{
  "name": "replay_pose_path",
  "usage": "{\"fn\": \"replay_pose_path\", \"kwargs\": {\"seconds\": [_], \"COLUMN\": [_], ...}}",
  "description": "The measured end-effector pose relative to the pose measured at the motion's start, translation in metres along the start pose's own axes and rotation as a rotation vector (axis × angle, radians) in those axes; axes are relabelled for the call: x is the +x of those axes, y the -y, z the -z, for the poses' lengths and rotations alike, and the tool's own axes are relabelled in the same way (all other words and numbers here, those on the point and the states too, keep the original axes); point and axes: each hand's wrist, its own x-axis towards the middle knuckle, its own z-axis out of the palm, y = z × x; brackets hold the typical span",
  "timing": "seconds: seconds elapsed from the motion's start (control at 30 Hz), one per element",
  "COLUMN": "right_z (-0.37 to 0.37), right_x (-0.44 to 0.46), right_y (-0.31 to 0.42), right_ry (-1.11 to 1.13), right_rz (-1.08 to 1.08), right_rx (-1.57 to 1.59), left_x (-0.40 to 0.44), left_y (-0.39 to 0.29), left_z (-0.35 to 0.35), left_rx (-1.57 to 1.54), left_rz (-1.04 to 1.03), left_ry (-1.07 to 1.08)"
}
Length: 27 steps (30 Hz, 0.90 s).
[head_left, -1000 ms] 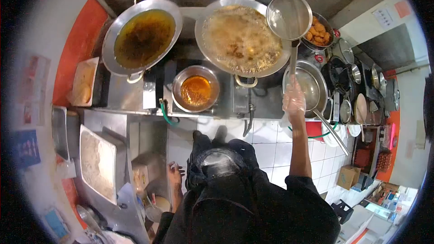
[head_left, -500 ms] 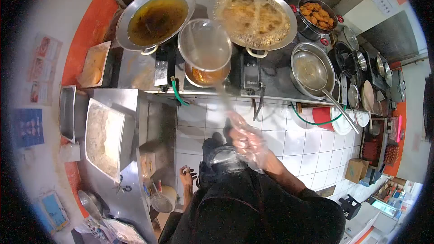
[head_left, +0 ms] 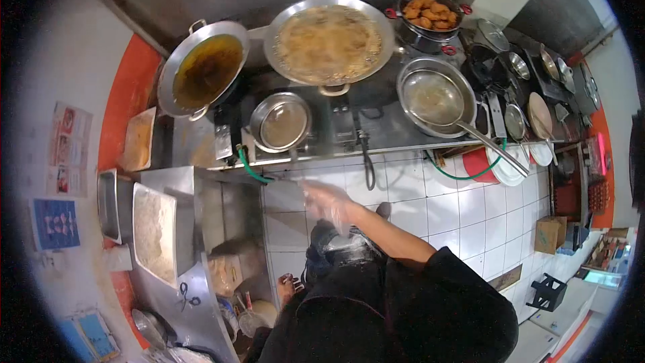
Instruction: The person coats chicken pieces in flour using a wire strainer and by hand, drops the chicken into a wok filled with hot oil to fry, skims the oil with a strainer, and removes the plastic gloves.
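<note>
My right hand (head_left: 330,206), in a thin clear plastic glove, is blurred in front of the stove. It appears closed round the handle end of a round mesh strainer (head_left: 281,124). The strainer sits over a metal bowl (head_left: 258,121) on the stovetop, between the two big pans. Low beside my body, my left hand (head_left: 287,288) hangs with its fingers loosely bent and apart, with nothing visible in it. Behind the strainer stands a wide pan of bubbling oil (head_left: 329,44). To its left is a pan of darker, still oil (head_left: 209,70).
At the back right, fried pieces (head_left: 430,13) fill a pot's strainer. A larger long-handled strainer (head_left: 437,97) rests in a bowl. On the left counter are a tub of flour (head_left: 154,232) and scissors (head_left: 189,296). A green hose (head_left: 252,167) hangs at the stove edge.
The strainer has come down from above the bowl onto it. My right hand has moved left with it. The view has shifted to the right, and my left hand has dropped slightly.
</note>
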Motion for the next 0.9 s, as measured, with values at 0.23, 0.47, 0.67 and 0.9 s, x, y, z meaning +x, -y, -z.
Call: {"fn": "replay_pose_path", "kwargs": {"seconds": [0.23,0.47,0.67,0.9], "right_z": [0.138,0.256,0.309,0.376], "right_x": [-0.129,-0.239,-0.279,-0.248], "right_y": [0.054,0.158,0.251,0.404], "right_ry": [0.055,-0.394,-0.518,-0.521], "right_rz": [0.141,0.666,0.964,0.926], "right_rx": [-0.389,-0.145,-0.101,-0.179], "left_x": [0.028,-0.045,-0.106,-0.104], "left_y": [0.041,-0.017,-0.093,-0.185], "left_z": [-0.174,-0.420,-0.596,-0.790], "left_rx": [0.680,0.913,0.695,0.229], "left_rz": [-0.520,-0.864,-1.077,-0.938], "left_ry": [0.076,0.268,0.445,0.587]}}
